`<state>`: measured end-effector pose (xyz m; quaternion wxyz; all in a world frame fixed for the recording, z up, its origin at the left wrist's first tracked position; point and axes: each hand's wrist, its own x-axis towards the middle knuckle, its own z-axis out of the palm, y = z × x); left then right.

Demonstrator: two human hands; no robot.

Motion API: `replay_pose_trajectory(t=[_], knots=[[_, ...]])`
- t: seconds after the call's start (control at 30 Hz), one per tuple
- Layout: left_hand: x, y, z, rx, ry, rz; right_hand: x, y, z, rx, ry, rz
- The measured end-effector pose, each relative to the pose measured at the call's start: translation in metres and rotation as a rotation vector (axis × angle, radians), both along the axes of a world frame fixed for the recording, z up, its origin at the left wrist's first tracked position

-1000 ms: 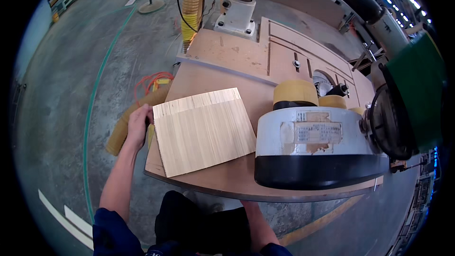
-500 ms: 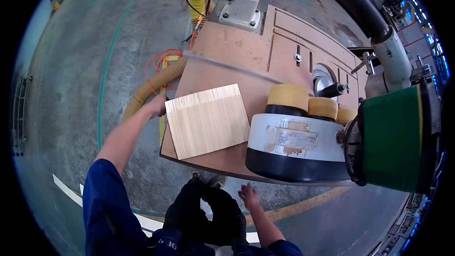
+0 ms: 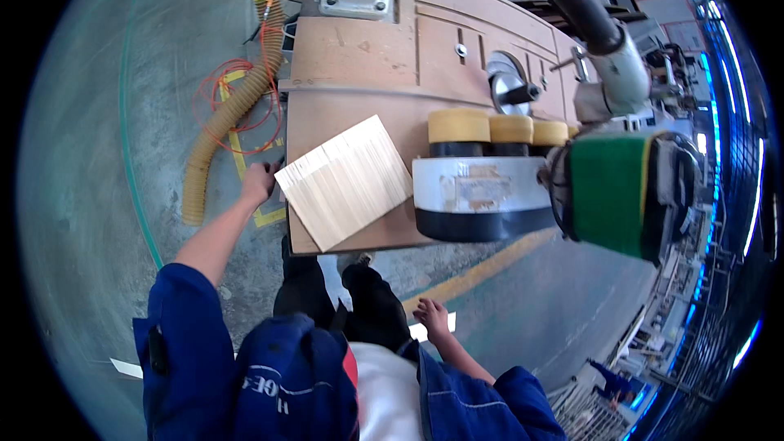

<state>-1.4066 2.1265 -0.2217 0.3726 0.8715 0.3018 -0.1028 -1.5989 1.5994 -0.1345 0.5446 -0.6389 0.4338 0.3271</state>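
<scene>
A pale, square wooden panel [image 3: 345, 181] with a striped grain lies on the brown machine table [image 3: 359, 65], turned at an angle with its near corner over the table's front edge. My left hand [image 3: 258, 184] grips the panel's left corner at the table's left side. My right hand [image 3: 432, 315] hangs below the table near my hip, fingers apart and holding nothing. Just right of the panel stands a white and black power feeder [image 3: 482, 196] with three yellow rollers [image 3: 498, 128] on top.
A green-capped motor [image 3: 612, 192] sits to the feeder's right. A grey dust duct [image 3: 572, 8] arcs over the table's back. A yellow ribbed hose [image 3: 224, 126] and orange cable [image 3: 237, 90] lie on the concrete floor at left. Yellow floor lines run under the table.
The panel has rotated and slid toward the table's front-left corner, with my left hand staying on its left side. My right hand has dropped away below the table.
</scene>
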Motion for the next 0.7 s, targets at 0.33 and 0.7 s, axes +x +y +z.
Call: replay_pose_trajectory(t=[0.33,0.7], knots=[[0.005,-0.08,0.21,0.326,-0.494,-0.47,0.01,0.109,0.059,0.11,-0.219,0.032],[-0.115,-0.071,0.229,-0.468,-0.194,-0.22,0.024,0.131,0.132,0.231,-0.594,0.26]])
